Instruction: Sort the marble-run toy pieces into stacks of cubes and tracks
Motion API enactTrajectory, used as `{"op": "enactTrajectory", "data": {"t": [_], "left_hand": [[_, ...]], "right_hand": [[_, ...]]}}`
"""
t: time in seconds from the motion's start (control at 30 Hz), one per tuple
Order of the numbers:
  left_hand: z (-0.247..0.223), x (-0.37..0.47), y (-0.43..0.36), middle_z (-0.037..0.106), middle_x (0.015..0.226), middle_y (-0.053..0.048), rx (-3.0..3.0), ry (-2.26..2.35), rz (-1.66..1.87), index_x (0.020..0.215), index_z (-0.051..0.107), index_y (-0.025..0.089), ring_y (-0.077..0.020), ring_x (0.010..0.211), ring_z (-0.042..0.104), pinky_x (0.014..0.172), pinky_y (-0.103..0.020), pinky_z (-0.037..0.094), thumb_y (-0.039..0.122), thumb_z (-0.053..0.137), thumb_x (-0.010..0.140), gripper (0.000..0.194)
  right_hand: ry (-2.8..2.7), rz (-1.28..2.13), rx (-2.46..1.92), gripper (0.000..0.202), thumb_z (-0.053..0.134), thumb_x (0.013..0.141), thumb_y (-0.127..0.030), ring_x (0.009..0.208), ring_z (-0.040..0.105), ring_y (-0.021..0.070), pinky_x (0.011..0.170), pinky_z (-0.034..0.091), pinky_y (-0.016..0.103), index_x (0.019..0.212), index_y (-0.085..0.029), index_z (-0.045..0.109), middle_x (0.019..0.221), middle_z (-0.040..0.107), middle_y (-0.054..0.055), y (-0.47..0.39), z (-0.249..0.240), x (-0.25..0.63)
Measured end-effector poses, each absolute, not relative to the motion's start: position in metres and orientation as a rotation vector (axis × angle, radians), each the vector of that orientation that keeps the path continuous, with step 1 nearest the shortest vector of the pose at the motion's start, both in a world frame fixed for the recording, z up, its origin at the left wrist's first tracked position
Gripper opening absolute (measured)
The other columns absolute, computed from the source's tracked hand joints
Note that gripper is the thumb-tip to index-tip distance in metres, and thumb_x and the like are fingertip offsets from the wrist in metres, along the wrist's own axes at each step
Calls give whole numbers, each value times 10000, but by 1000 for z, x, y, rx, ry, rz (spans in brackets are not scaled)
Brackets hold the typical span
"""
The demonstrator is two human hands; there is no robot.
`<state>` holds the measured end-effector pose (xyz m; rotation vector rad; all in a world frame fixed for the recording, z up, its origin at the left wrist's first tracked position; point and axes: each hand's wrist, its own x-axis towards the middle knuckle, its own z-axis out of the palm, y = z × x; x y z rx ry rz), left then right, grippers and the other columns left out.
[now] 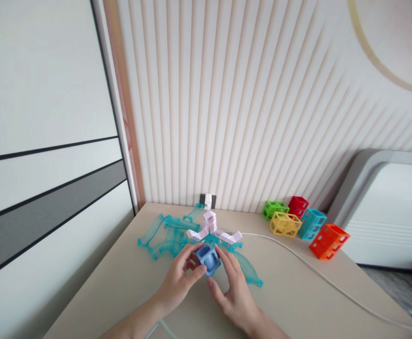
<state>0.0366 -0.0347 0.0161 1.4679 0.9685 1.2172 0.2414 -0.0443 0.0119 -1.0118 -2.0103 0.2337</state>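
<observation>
My left hand [182,278] is closed round a blue hollow cube block [209,259], its thumb along the near side. A dark red-brown piece [192,261] shows between its fingers, against the blue block's left side. My right hand [233,288] has its fingers on the right side of the blue block, and its thumb sits close to the block's lower edge. Just beyond the hands lies a pale lilac and white folding snake puzzle [210,222]. Translucent teal track pieces [172,238] spread to the left, and a curved teal track piece [246,267] lies to the right.
At the table's right side stand hollow blocks: green [275,209], red [298,206], yellow [285,224], light blue [312,223] and orange [329,241]. A white cable [297,258] crosses the table [280,296] from a plug [208,201] at the ribbed wall.
</observation>
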Motion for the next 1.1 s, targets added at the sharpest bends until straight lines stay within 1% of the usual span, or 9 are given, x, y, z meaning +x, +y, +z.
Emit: {"op": "enactTrajectory", "data": {"t": [0.07,0.17,0.37,0.43,0.53,0.63,0.8,0.93,1.1], "left_hand": [[14,37,-35,632,1207,-98,1479,988,1210,1338,603,241,-217,954,639,858,-333,550,491,725,876,539],[12,39,-37,632,1174,-89,1516,964,1197,1346,603,247,-207,927,639,836,-327,560,488,714,886,530],[8,40,-41,528,1433,-116,1647,1005,1200,1471,466,306,-226,1061,636,881,-336,577,466,578,978,530],[7,40,-41,547,1404,-121,1695,1046,1186,1419,521,292,-225,1049,641,878,-339,580,471,537,994,462],[9,39,-41,589,1323,-119,1791,1080,1132,1169,681,254,-228,1059,646,887,-334,574,469,505,1004,323],[11,40,-42,623,1252,-111,1855,1095,1097,987,719,240,-228,1059,652,880,-328,571,460,494,1008,315],[15,43,-45,657,1189,-101,1904,1058,1064,936,721,244,-216,1030,662,849,-308,575,452,487,1010,322],[12,44,-46,663,1169,-94,1928,1038,1039,942,719,251,-222,1059,653,850,-304,572,445,487,1011,310],[9,44,-45,661,1160,-90,1952,1029,1009,949,718,248,-223,1063,650,842,-295,567,428,491,1013,297]], "right_hand": [[-2026,202,-1022,703,691,893,-354,1186,652,329,994,564,476,1532,-252,416,1335,652,137,-43,11,241],[-1994,162,-1067,656,708,882,-326,1099,685,317,942,584,480,1490,-270,467,1241,696,120,-42,11,237],[-1923,12,-1086,572,667,865,-240,1065,700,305,925,576,469,1418,-252,522,1195,719,120,-36,17,244],[-1855,-57,-1127,532,649,877,-265,1070,700,302,929,569,466,1393,-223,526,1194,721,130,-28,22,261],[-1650,-122,-1318,473,634,886,-369,1072,691,304,913,564,460,1318,-198,551,1177,719,131,-11,27,307],[-1433,-156,-1522,538,594,838,-465,1011,687,297,910,544,451,1291,-179,545,1144,710,128,2,28,373],[-1115,-194,-1912,768,561,704,-606,989,667,390,836,521,486,1303,-128,518,1116,699,207,-6,17,488],[-986,-113,-2109,840,554,666,-597,1000,668,408,819,520,479,1346,-107,494,1140,695,224,-24,4,541],[-875,1,-2222,850,574,645,-590,973,694,408,803,538,468,1309,-62,522,1096,713,266,-28,-7,559]]}}
